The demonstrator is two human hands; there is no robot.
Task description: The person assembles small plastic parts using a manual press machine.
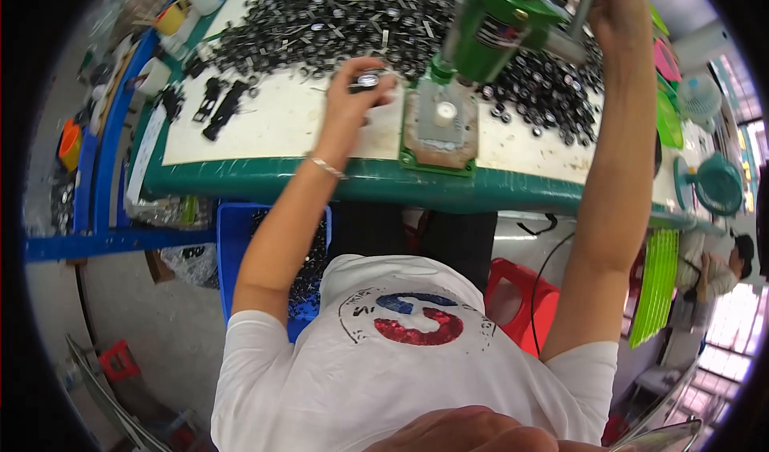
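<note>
Black part [367, 82] with a silvery round face: located in the person's left hand [349, 93], over the white tabletop [272, 127], just left of the green press [489, 31]. The left hand grips the part between thumb and fingers, round face showing; exact finger contact is blurred. The right hand [623, 11] is raised at the upper edge, at the press lever [583, 11]; its fingers are mostly hidden, so whether it is closed around the lever cannot be told. The white peg [444, 114] on the press base carries no visible part. Behind lies a pile of similar black pieces [320, 23]; loose round pieces [545, 95] lie right of the press. Handling assessment: the part is judged light and fairly stiff, likely plastic or thin metal, material unconfirmed. The shiny face is probably smooth, somewhat slippery and prone to scratching; any thin projecting ends could bend. Recommended hold: a light pinch on opposite outer edges, thumb against fingertips, leaving the round face uncovered.
</note>
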